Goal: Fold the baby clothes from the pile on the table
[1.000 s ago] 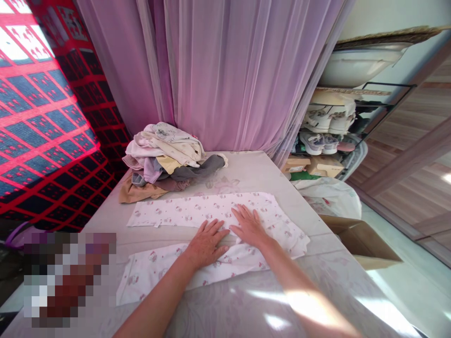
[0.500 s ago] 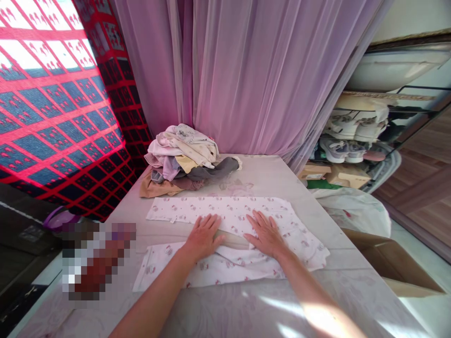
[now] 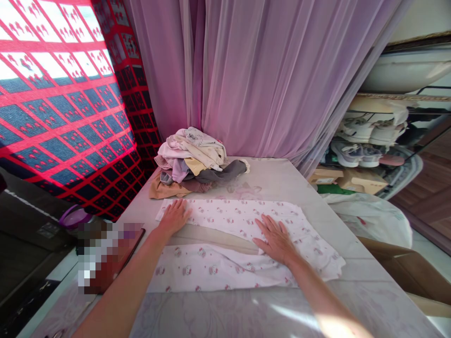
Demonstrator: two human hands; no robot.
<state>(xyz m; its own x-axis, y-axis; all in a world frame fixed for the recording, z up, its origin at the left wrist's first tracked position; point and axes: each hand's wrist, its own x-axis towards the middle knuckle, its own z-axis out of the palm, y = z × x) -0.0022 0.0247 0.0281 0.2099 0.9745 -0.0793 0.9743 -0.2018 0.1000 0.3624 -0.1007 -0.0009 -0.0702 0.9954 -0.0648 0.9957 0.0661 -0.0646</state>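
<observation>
White pants (image 3: 229, 219) with a small pink-and-grey cartoon print lie spread on the table, legs toward the left and waist at the right. My left hand (image 3: 175, 217) rests flat on the end of the far leg, fingers stretched out. Near the crotch, my right hand (image 3: 275, 238) presses on the cloth with its fingers spread. A strip of tablecloth shows between the two legs. The near leg has some creases toward its middle, and my left forearm covers part of its lower end.
A heap of clothes (image 3: 192, 157) sits at the table's back left, before a purple curtain (image 3: 246, 80). A partly blurred reddish item (image 3: 116, 263) lies at the left edge. On the right stand a shoe rack (image 3: 355, 152) and an open cardboard box (image 3: 405, 267).
My left hand has slid left along the far leg to its end. My right hand stays on the pants near the crotch. The view has shifted slightly.
</observation>
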